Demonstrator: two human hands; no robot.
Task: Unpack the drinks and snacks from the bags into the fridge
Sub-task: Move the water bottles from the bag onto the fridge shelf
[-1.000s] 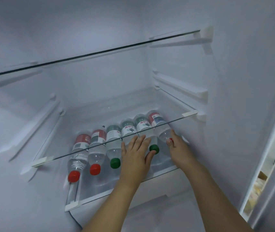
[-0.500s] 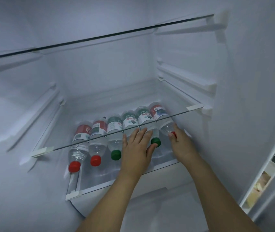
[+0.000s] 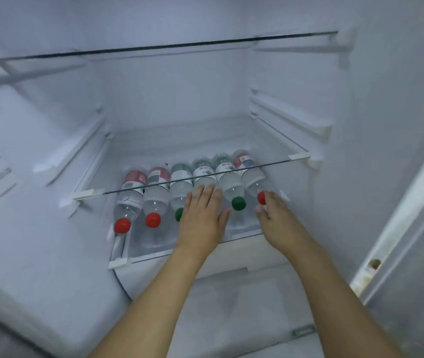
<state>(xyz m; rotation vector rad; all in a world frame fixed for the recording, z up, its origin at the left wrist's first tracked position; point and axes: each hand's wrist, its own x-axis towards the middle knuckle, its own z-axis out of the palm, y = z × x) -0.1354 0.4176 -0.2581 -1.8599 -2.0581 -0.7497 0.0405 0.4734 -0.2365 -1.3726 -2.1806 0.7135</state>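
Six bottles (image 3: 154,200), three red-capped, apparently three green-capped, two hands (image 3: 200,223)

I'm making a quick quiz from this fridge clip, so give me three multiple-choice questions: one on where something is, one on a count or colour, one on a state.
1. Where do the water bottles lie?
A. on the top glass shelf
B. on the lowest glass shelf
C. in the door rack

2. How many red caps show?
A. three
B. one
C. five

3. How is the left hand?
A. curled round a cap
B. out of view
C. flat on a bottle, fingers straight

Answers: 1 B, the row lies on the lowest glass shelf, under the middle glass shelf. 2 A, red caps sit on the two leftmost bottles and the rightmost one. 3 C, the left hand lies flat, while the right hand touches the rightmost cap.
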